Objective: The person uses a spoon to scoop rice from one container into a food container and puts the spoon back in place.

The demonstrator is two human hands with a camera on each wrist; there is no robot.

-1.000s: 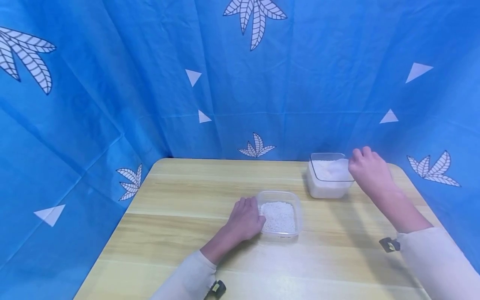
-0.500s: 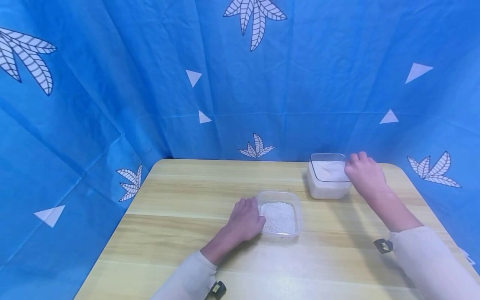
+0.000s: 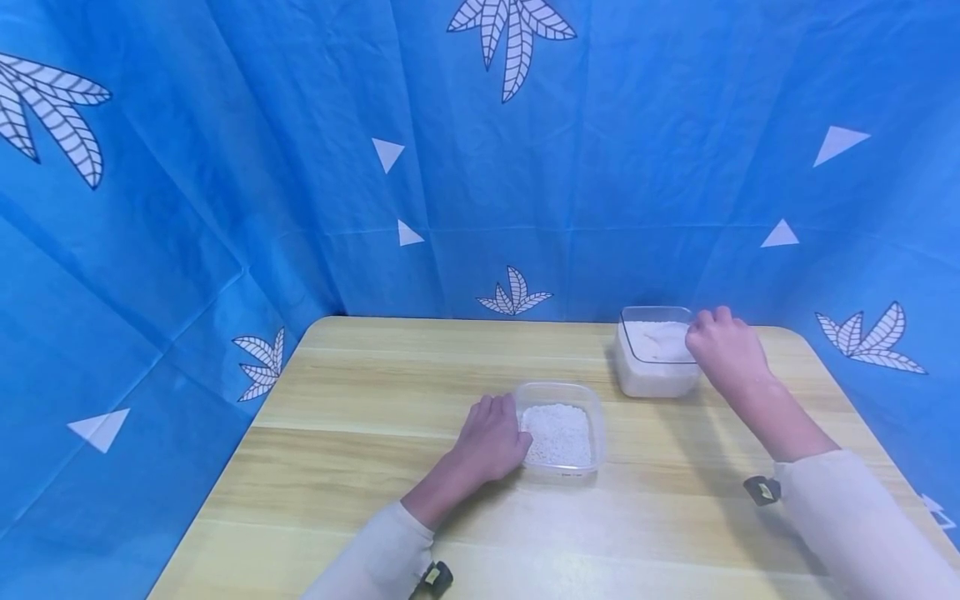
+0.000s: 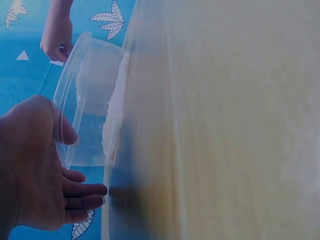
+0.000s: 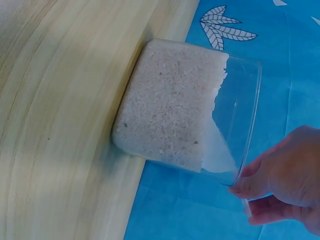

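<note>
A clear plastic food container [image 3: 596,408] with a layer of white rice [image 3: 557,435] stands mid-table. My left hand [image 3: 491,440] holds its left wall, thumb at the rim and fingers along the outer side, as the left wrist view [image 4: 35,165] shows. Farther back on the right is a deeper clear box [image 3: 652,379], filled well up with rice [image 5: 170,105]. At its right rim, my right hand [image 3: 726,346] pinches the handle of a white scoop [image 5: 217,155]. The scoop's head dips into the rice inside the box, partly hidden.
Both containers stand on a light wooden table [image 3: 375,375]. A blue curtain [image 3: 480,183] with white leaf and triangle prints hangs behind the table and along its sides.
My right hand has moved slightly left and down with the scoop, which now sits deeper in the rice. The left hand and its container have stayed in place.
</note>
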